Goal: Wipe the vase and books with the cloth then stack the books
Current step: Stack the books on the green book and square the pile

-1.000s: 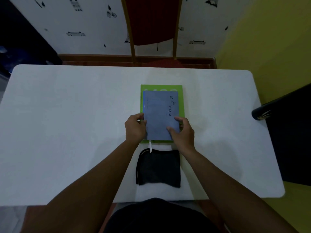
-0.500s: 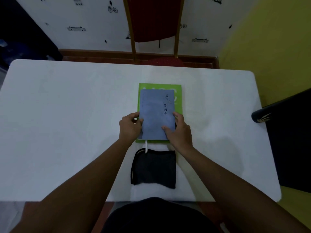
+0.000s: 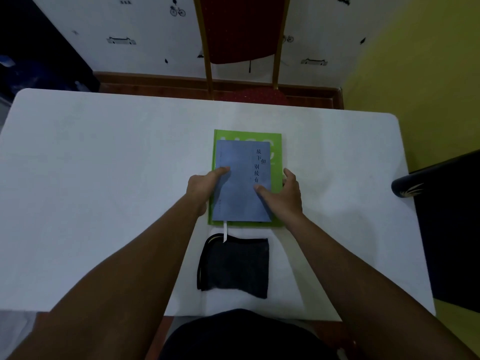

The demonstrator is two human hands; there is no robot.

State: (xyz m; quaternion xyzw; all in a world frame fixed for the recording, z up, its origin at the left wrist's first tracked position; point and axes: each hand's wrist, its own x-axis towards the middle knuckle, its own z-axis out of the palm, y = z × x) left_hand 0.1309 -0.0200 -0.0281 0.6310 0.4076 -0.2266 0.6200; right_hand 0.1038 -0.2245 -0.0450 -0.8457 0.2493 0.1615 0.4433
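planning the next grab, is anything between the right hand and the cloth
Nothing visible blocks it. The cloth lies on the table just nearer than the right hand. Only the white ribbon of the blue book overlaps its far left corner.

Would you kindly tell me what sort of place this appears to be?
Probably a plain room in a home or small office: a white table, a red padded chair on its far side, and white wallpaper printed with bicycles beside a yellow wall.
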